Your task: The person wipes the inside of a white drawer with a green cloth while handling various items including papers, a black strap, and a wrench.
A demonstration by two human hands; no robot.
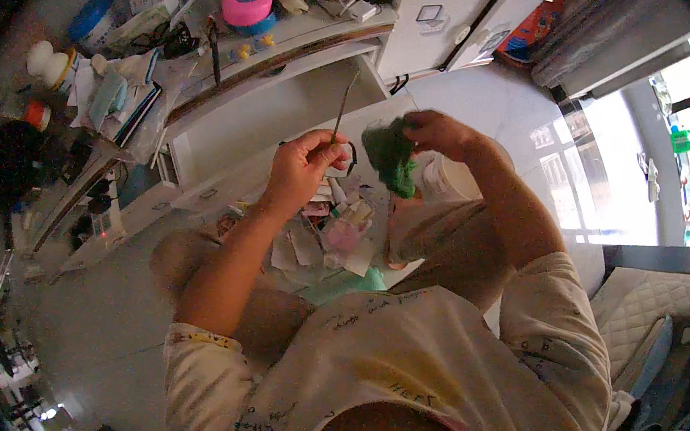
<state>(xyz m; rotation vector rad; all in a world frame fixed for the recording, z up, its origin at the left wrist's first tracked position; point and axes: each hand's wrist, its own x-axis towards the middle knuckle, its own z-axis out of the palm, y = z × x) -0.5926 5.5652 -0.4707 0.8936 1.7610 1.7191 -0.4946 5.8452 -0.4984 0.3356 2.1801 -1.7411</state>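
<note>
My left hand point(306, 170) pinches a thin, dark stick-like thing point(343, 109) that points up and away over the open drawer point(263, 117). What kind of thing it is I cannot make out. A short black strap or loop point(353, 162) shows just beside those fingers. From my right hand point(439, 134) hangs a crumpled dark green cloth or net bag point(390, 153), with a brighter green lower end. Its fingers are closed on the top edge. A pile of papers and small packets point(339, 228) lies on the floor between my legs, below both hands.
A whitish bin point(453, 179) stands beside my right knee. The cluttered desktop point(297, 36) holds a pink round container point(248, 5), a blue-lidded tub point(92, 18) and loose papers. A white cabinet point(435, 26) stands beyond the drawer. At the right is a quilted seat point(641, 305).
</note>
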